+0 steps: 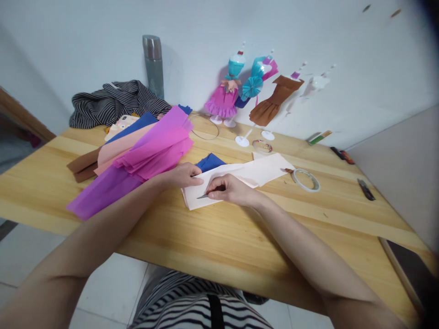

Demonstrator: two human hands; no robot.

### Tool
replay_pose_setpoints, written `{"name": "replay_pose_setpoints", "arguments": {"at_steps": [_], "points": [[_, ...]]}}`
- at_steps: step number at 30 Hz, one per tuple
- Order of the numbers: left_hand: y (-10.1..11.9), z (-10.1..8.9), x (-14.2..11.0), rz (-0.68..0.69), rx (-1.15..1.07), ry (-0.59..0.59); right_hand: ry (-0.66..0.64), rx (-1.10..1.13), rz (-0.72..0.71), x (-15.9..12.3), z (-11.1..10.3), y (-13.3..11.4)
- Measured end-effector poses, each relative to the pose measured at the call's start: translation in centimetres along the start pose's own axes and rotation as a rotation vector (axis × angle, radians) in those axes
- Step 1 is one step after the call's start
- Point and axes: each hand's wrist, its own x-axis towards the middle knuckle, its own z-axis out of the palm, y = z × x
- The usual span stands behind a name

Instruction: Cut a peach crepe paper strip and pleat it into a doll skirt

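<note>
A folded length of pale pink crepe paper (pixel 270 170) lies slantwise across the table before me. My left hand (pixel 187 175) grips its left end, the thumb on top and the other fingers partly hidden. Just right of it, my right hand (pixel 228 189) is closed on a small pointed metal blade (pixel 202 197), which rests against the paper with its tip toward the left. The handle of the blade is hidden in my fingers, so I cannot tell the tool's kind. A piece of folded blue paper (pixel 211 161) shows behind the pale sheet.
Purple and pink crepe paper (pixel 154 151) is piled on the left, beside a striped cloth (pixel 113 103) and a flask (pixel 153 66). Small dress forms in paper dresses (pixel 274 103) stand at the wall. Rightward lie a tape roll (pixel 306 180), a cutter (pixel 366 189) and a phone (pixel 408 265).
</note>
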Motion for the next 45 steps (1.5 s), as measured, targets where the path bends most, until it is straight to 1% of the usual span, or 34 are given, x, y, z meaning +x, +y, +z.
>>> {"name": "replay_pose_setpoints", "arguments": {"at_steps": [6, 18, 28, 34, 45], "points": [[0.07, -0.07, -0.12, -0.006, 0.010, -0.013, -0.043, 0.017, 0.011, 0.27, 0.13, -0.30], [-0.04, -0.12, 0.01, 0.016, 0.081, -0.009, -0.066, 0.084, 0.033, 0.33, -0.13, -0.25], [0.17, -0.09, -0.08, 0.005, 0.053, -0.003, -0.013, 0.097, 0.013, 0.50, 0.09, 0.06], [0.11, -0.14, -0.12, -0.001, 0.045, -0.010, -0.080, 0.074, 0.068, 0.33, -0.15, -0.21], [0.22, -0.14, -0.11, -0.008, 0.046, -0.005, -0.052, 0.104, 0.041, 0.51, -0.06, 0.14]]}}
